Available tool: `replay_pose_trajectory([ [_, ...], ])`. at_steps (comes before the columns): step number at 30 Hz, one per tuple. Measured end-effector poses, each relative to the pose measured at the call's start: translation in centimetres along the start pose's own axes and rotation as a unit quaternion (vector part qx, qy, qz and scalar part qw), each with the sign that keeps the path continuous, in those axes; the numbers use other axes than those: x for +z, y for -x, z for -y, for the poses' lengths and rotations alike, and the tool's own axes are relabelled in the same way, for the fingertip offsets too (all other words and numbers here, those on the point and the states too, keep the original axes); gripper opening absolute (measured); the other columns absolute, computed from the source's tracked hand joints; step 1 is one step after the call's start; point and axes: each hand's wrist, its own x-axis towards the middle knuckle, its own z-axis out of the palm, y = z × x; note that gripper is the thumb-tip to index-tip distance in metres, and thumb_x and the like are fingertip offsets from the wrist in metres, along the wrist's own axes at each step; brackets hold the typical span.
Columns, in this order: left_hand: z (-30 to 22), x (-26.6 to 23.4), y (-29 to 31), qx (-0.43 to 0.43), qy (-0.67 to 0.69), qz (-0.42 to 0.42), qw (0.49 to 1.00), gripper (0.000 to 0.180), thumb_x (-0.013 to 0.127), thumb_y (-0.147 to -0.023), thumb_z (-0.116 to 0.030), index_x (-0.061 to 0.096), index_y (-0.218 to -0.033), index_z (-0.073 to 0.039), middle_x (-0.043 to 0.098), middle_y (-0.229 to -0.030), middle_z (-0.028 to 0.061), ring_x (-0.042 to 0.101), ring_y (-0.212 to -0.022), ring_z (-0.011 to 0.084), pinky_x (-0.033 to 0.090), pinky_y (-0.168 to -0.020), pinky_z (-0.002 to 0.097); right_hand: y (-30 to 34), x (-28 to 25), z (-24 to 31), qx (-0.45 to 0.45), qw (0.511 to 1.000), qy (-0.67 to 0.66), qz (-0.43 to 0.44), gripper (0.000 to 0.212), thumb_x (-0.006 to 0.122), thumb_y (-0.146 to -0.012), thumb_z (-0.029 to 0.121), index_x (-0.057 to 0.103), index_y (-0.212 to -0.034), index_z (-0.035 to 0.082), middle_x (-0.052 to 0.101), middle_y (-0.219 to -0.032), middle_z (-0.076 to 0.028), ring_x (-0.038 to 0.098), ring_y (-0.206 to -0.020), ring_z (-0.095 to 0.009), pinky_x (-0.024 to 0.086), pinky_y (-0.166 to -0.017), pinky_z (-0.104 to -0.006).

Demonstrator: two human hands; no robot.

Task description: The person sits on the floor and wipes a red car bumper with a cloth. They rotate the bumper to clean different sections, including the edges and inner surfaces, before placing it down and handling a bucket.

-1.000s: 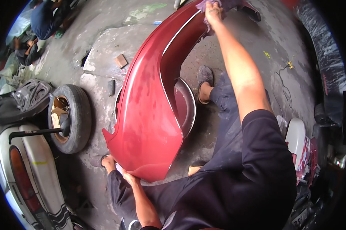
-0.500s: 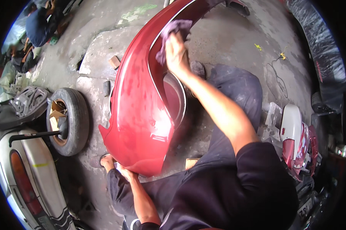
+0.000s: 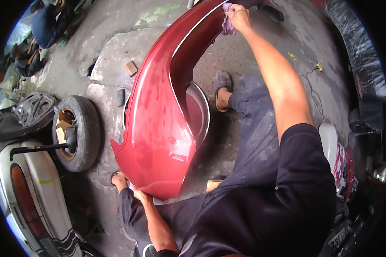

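Note:
A glossy red car fender [image 3: 152,137] curves from the bottom middle to the top of the view, its wheel arch facing right. My right hand [image 3: 240,19] is at the arch's far end, closed on a crumpled purple cloth [image 3: 229,21] that touches the edge. My left hand [image 3: 138,194] grips the fender's near lower edge, with its fingers mostly hidden by the panel. Under the fender, a round dark-red thing with a pale rim [image 3: 208,113] shows partly through the arch.
A tyre [image 3: 89,137] with cardboard scraps inside lies left, by a pale bumper with a tail lamp [image 3: 25,195]. Wooden blocks [image 3: 130,68] sit on the concrete floor. People [image 3: 46,26] crouch far left. Plastic-wrapped parts [image 3: 357,51] and a cable [image 3: 313,92] lie right.
My right hand has slid the purple cloth away and to the right along the arch edge, the arm now stretched further. The left hand stays at the lower edge.

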Motion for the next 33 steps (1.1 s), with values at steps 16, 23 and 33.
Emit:
replay_pose_trajectory([
  [16, -0.7, -0.1, 1.2, 0.011, 0.006, 0.005, 1.0, 0.055, 0.043, -0.105, -0.042, 0.05, -0.147, -0.006, 0.055, -0.144, 0.0124, 0.056, -0.128, 0.0338, 0.05, -0.105, 0.0505, 3.0, -2.2, 4.6, -0.201, 0.959, -0.198, 0.027, 0.027, 0.075, -0.085, 0.011, 0.069, -0.109, 0.002, 0.072, -0.094, -0.014, 0.069, -0.083, -0.024, 0.056, -0.081, -0.0374],
  [23, -2.7, 2.5, 3.4, -0.006, -0.011, -0.018, 1.0, 0.056, 0.041, -0.106, -0.042, 0.048, -0.149, -0.008, 0.053, -0.146, 0.0126, 0.056, -0.129, 0.0342, 0.05, -0.105, 0.0499, 0.8, -2.8, 5.6, 0.129, 0.939, -0.315, 0.043, 0.018, 0.06, -0.099, 0.015, 0.071, -0.099, 0.001, 0.071, -0.081, -0.012, 0.068, -0.061, -0.02, 0.055, -0.052, -0.0365],
  [33, -2.0, 1.7, 2.5, 0.016, -0.023, -0.006, 1.0, 0.056, 0.043, -0.105, -0.041, 0.045, -0.152, -0.009, 0.052, -0.148, 0.0126, 0.055, -0.131, 0.0338, 0.048, -0.108, 0.0488, -2.6, -3.3, 5.5, 0.103, 0.946, -0.268, 0.149, 0.027, 0.059, -0.097, 0.025, 0.064, -0.088, 0.0, 0.062, -0.06, -0.016, 0.065, -0.048, -0.026, 0.051, -0.044, -0.0409],
])
